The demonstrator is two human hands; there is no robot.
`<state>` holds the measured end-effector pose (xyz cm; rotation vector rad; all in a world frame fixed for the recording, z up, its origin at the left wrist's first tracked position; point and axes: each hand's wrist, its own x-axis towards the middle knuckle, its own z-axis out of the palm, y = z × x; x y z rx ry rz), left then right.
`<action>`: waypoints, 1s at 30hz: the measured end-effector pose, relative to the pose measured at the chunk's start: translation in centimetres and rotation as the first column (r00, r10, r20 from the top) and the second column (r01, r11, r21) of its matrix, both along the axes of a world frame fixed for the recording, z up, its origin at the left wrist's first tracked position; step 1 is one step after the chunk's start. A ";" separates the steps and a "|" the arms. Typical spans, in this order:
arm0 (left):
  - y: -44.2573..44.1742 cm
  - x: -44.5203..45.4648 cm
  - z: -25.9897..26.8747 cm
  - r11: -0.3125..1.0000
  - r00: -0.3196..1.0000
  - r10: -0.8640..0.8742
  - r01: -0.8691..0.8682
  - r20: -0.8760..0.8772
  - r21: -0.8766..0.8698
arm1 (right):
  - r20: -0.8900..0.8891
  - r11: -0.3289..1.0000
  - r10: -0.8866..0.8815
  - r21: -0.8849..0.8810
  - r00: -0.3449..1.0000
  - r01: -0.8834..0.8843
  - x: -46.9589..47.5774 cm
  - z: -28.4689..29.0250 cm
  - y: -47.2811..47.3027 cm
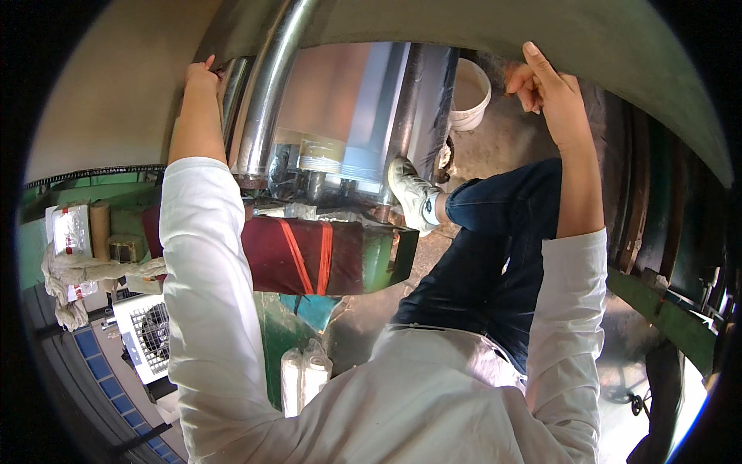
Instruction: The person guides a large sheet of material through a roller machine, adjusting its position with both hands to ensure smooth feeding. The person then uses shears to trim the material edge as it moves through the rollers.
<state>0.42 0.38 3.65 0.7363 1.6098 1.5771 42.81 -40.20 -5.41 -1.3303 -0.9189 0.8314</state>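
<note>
A large grey-brown sheet (440, 23), its material unclear, spans the top of the view and curves down both sides. Both my arms reach up to it. My left hand (202, 72) is at its lower edge on the left, beside the shiny metal rollers (264, 104); most of its fingers are hidden. Over on the right, my right hand (539, 87) has its thumb raised against the sheet near the edge and its other fingers curled below; whether it pinches the sheet is unclear. Between the hands, more rollers and a pale blue-grey web or surface (371, 110) show.
A white bucket (470, 98) stands on the floor beyond my shoe. A green machine beam wrapped in maroon cloth (266, 249) with orange bands crosses below the rollers. Wrapped rolls (304, 377) stand lower down. Green machine framing (666, 307) runs along the right.
</note>
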 end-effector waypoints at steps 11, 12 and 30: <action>-0.2 0.7 -0.6 0.995 1.000 0.004 -0.005 -0.011 -0.104 | -0.500 0.851 -0.281 0.264 0.819 0.454 2.9 -0.4 -0.5; 0.1 0.4 -0.8 0.996 1.000 -0.025 0.025 0.003 -0.090 | -0.481 0.859 -0.204 0.330 0.853 0.391 2.9 -0.6 -0.7; 6.1 -6.4 -1.5 0.999 0.985 -0.040 0.039 0.169 0.012 | -0.192 0.959 -0.180 0.182 0.965 0.216 1.0 -0.2 0.5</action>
